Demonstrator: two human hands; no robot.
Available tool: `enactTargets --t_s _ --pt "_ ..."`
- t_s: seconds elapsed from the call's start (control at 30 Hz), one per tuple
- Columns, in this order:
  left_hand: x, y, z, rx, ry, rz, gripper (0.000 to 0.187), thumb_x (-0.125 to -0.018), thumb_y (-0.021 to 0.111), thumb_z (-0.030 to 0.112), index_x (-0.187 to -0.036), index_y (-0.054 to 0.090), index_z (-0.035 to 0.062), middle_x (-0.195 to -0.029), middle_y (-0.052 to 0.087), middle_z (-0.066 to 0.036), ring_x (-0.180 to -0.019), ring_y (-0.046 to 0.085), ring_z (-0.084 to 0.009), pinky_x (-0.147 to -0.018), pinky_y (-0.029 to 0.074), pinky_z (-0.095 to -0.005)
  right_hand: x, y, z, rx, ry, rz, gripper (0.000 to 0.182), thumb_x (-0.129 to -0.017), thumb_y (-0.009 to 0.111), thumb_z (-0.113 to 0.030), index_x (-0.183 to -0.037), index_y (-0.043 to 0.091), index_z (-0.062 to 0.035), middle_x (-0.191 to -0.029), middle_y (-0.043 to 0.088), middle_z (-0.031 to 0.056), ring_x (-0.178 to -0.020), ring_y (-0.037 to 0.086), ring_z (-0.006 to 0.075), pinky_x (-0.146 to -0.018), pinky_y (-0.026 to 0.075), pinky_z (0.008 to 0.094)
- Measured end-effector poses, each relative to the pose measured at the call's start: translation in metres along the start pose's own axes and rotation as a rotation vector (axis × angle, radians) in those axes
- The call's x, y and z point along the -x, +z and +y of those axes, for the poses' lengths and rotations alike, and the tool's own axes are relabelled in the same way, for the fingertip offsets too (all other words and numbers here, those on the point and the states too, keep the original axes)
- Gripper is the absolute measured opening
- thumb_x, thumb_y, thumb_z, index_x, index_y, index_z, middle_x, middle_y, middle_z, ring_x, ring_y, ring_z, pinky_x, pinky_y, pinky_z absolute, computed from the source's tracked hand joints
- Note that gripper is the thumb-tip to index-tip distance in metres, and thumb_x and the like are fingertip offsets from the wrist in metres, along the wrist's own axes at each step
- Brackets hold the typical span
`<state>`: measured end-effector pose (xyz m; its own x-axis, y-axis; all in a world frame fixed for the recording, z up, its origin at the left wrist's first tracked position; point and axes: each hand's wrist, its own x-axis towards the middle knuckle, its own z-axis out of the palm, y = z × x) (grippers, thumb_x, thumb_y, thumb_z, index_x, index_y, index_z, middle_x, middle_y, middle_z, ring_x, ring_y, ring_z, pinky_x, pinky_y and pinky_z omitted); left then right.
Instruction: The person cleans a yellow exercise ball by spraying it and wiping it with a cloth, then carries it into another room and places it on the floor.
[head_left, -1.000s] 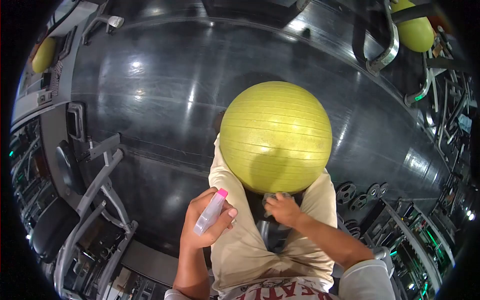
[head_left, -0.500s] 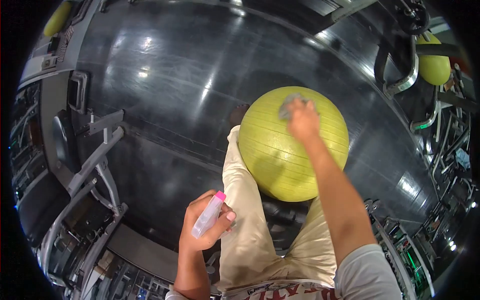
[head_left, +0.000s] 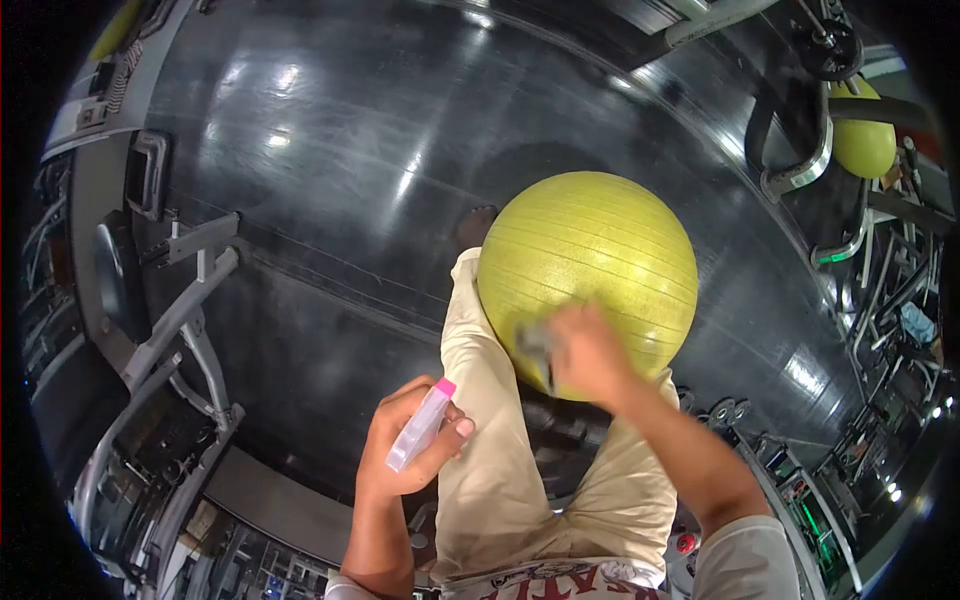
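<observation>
A large yellow-green exercise ball rests between my knees. At the ball's lower part, my right hand, blurred by motion, holds a grey cloth near its surface. My left hand is wrapped round a translucent spray bottle with a pink nozzle tip, above my left thigh. The lower part of the bottle is hidden by my fingers and palm.
Gym machines with silver frames stand at the left. A weight machine and a second yellow-green ball are at the upper right. Racks stand at the lower right, on a dark shiny floor.
My right hand has moved with the cloth from the top of the ball down to its lower left part. My left hand and the bottle have hardly moved.
</observation>
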<state>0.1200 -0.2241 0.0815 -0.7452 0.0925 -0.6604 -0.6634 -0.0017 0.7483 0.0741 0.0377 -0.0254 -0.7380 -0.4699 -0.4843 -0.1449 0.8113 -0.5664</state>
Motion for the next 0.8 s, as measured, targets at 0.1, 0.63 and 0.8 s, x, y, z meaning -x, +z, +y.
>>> enactTargets --t_s 0.1,0.63,0.8 --pt "0.0 0.004 0.001 0.024 -0.046 0.023 0.014 -0.082 0.079 0.003 -0.08 0.066 0.0031 -0.074 0.061 -0.006 -0.066 0.058 -0.016 -0.058 0.043 -0.0307 -0.093 -0.051 0.043 0.084 0.025 0.418 0.04 -0.08 0.069 -0.01 -0.12 0.069 -0.0102 -0.117 0.065 0.0124 -0.106 0.056 0.0389 -0.09 0.052 0.0488" --pt "-0.01 0.034 0.013 -0.072 0.104 -0.052 0.016 -0.081 0.082 0.005 -0.082 0.066 0.0036 -0.074 0.06 -0.005 -0.065 0.056 -0.0149 -0.059 0.042 -0.0297 0.126 0.127 0.032 0.277 -0.048 -0.332 0.019 -0.087 0.064 -0.017 -0.103 0.074 -0.0147 -0.12 0.06 0.0024 -0.117 0.051 0.0309 -0.093 0.046 0.0476" --pt "-0.004 0.034 0.006 -0.124 0.107 -0.055 0.016 -0.081 0.082 0.006 -0.082 0.066 0.0034 -0.074 0.059 -0.005 -0.065 0.056 -0.0147 -0.059 0.042 -0.0301 0.126 0.071 0.038 -0.085 0.106 -0.382 0.026 -0.086 0.069 -0.017 -0.112 0.073 -0.0106 -0.116 0.065 0.0085 -0.114 0.058 0.0336 -0.096 0.049 0.0462"
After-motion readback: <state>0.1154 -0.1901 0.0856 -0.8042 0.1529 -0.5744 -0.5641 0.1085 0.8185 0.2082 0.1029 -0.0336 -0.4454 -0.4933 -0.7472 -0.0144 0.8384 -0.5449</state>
